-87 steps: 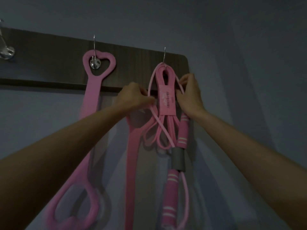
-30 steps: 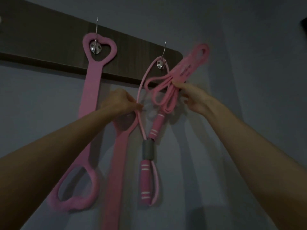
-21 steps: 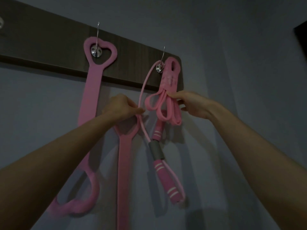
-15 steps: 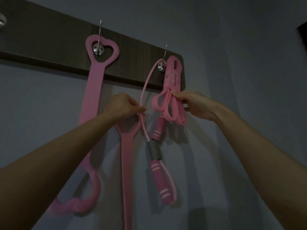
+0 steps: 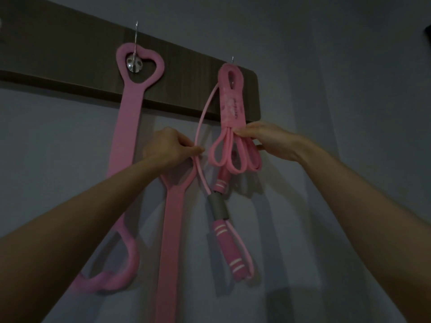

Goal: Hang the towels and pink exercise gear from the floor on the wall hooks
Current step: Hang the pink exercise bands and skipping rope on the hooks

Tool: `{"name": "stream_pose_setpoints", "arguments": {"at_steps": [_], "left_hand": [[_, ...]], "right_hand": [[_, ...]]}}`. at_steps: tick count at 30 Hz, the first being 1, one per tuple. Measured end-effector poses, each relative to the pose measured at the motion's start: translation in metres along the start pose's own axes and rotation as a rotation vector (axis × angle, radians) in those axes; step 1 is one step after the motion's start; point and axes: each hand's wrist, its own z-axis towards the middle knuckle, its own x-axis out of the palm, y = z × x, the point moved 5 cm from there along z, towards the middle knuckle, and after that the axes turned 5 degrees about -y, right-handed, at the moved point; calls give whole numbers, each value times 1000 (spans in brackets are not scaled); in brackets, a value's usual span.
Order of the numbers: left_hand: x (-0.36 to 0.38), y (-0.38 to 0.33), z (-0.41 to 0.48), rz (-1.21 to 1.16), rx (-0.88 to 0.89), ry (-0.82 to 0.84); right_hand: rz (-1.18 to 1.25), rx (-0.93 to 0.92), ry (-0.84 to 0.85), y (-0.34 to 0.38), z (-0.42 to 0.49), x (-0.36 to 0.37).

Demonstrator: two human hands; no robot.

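Folded pink rubber resistance band now looped over metal hook at right end of dark wooden wall rail, no longer swung aside; right hand pinching its gathered folds, left hand pinching thin pink skipping-rope cord; hanging nearly settled.

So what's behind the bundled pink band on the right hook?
Behind the bundled pink band show the hook's tip, the dark board and a jump rope. The hook's base is covered.
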Motion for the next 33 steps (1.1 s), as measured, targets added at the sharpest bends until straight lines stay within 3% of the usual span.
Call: {"name": "stream_pose_setpoints", "arguments": {"at_steps": [14, 18, 25, 33], "left_hand": [[1, 0, -7, -53, -23, -28], [4, 2, -8, -92, -29, -34], [12, 7, -20, -80, -50, -5], [1, 7, -45, -225, -41, 50]], "right_hand": [[86, 87, 22, -33, -6, 13], [3, 76, 20, -32, -11, 14], [41, 24, -143, -36, -23, 21], [87, -10, -291, -41, -46, 23]]}}
